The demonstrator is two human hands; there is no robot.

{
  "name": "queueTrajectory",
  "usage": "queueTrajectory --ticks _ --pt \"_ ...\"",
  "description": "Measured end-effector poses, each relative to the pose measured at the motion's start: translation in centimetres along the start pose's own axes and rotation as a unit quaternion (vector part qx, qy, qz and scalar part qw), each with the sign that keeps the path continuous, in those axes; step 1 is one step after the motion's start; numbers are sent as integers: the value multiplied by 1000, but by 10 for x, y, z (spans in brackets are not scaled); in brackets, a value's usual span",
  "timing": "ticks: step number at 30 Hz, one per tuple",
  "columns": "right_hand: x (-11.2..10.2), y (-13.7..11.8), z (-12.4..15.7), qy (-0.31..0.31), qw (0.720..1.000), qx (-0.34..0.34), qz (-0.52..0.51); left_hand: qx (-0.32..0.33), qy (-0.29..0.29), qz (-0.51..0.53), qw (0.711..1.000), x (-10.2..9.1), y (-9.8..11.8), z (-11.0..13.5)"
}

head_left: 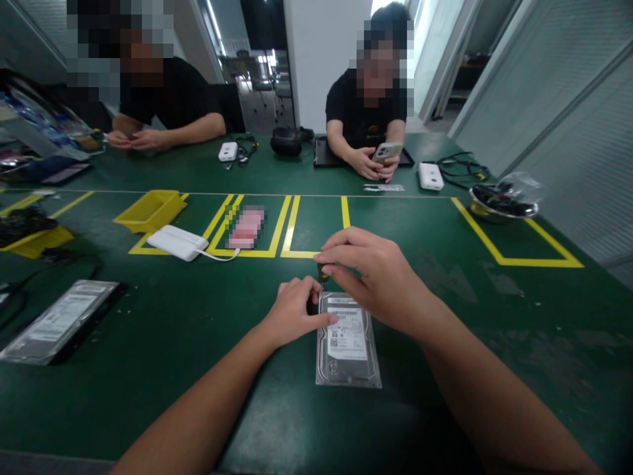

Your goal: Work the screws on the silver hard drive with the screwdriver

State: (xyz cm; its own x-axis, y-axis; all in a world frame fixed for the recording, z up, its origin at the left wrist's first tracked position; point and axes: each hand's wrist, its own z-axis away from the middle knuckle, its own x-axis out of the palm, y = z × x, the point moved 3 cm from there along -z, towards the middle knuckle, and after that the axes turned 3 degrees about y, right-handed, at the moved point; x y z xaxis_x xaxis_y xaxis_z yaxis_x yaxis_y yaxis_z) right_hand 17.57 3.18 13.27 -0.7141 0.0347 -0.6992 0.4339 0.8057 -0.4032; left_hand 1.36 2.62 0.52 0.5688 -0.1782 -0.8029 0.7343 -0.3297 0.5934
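A silver hard drive (pixel 349 366) with a white label lies flat on the green table in front of me. My left hand (pixel 297 310) grips its upper left corner, thumb across the label and fingers curled beside the edge. Above the drive's far end, my right hand (pixel 376 277) pinches a short dark screwdriver (pixel 323 272) between thumb and fingers. It points down at the far left corner, close to my left fingertips. Where its tip rests is too small to make out.
Another hard drive (pixel 62 320) lies at the left. Beyond are a yellow bin (pixel 151 210), a white power bank (pixel 178 242) cabled to a phone (pixel 246 227), and a metal bowl (pixel 504 204) of dark parts. Two people sit opposite; one holds a phone (pixel 387 153).
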Motion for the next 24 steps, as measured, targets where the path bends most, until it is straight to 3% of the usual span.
queueTrajectory --ticks 24 --pt "-3 -4 0 -17 999 -22 -42 8 6 4 1000 -1 0 1"
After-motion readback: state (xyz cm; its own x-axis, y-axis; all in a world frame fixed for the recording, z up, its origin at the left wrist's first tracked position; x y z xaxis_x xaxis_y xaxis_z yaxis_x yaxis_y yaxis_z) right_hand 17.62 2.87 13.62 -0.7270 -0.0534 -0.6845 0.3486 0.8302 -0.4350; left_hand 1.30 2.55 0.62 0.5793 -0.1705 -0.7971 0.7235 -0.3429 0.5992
